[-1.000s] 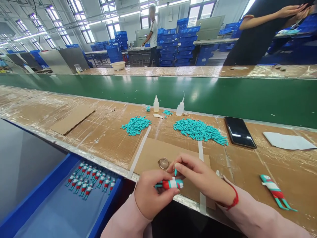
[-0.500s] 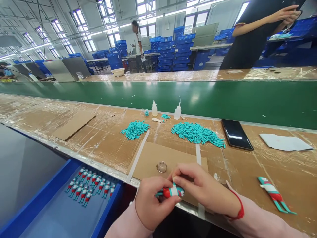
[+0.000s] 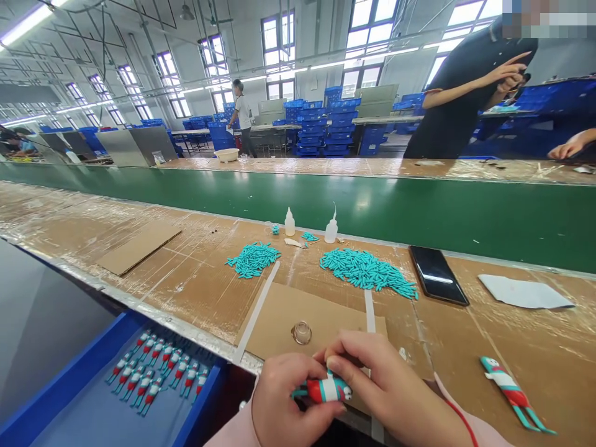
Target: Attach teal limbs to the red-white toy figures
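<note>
No words, labels or numbers can be read — not even on the plastic squeeze bottles (image 3: 289, 222) — and a blurred patch (image 3: 547, 18) covers the top right corner.

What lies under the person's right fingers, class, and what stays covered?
A toy figure: its red and white body and head show, with a turquoise piece at the top edge. The fingertips hide where that piece meets the body; the left hand hides its underside.

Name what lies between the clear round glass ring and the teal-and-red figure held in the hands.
Head view: a tan cardboard sheet, up to the right hand's fingers.
</note>
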A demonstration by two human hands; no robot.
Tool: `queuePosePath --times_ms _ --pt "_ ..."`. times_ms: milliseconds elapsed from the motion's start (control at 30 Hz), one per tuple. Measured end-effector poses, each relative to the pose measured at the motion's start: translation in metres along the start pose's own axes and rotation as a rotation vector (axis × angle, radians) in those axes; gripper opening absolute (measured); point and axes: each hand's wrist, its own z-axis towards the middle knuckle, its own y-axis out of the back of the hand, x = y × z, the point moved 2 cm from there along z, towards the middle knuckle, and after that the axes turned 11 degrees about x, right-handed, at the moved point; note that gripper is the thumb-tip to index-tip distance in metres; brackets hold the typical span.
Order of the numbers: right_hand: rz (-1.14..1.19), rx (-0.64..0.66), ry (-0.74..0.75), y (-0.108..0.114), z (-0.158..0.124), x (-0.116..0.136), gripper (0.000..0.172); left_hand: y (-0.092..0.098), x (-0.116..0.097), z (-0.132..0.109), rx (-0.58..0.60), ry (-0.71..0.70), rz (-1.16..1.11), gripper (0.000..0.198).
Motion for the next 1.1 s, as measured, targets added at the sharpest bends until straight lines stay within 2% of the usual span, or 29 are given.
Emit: queuePosePath --times_ms 167,333,433,533,667,767,867,1000,1100 --pt "-0.042 0.0 0.02 -0.007 0.002 0.008 0.027 0.008 -0.004 -0.003 -0.103 -0.137 0.099 0.043" --pt "-0.1 -0.015 0.074 -0.012 -0.001 0.014 0.026 0.011 -0.007 -0.006 -0.159 -0.186 0.153 0.045" --pt "-0.112 -0.011 0.068 -0.011 -0.002 0.016 0.027 0.008 -0.007 -0.01 -0.137 -0.168 0.119 0.044" --pt "-0.072 0.007 0.016 -0.005 -0.003 0.014 0.03 0.005 -0.006 -0.012 -0.138 -0.062 -0.024 0.041" --pt "0.268 -0.052 0.018 -0.001 -0.007 0.006 0.037 -0.001 0.006 -0.011 -0.185 0.282 -0.573 0.036" --pt "0.425 -0.055 0.021 -0.009 -0.012 -0.001 0.049 -0.008 0.015 -0.01 -0.263 0.394 -0.873 0.036" --pt "0.304 -0.064 -0.007 -0.022 -0.013 -0.004 0.052 -0.014 0.022 -0.011 -0.326 0.422 -0.974 0.035" --pt "0.157 -0.142 0.019 -0.034 -0.009 0.0 0.045 -0.018 0.023 -0.016 -0.436 0.437 -0.936 0.033" --pt "0.154 -0.18 0.059 -0.038 -0.008 0.002 0.041 -0.019 0.021 -0.018 -0.452 0.417 -0.915 0.029"
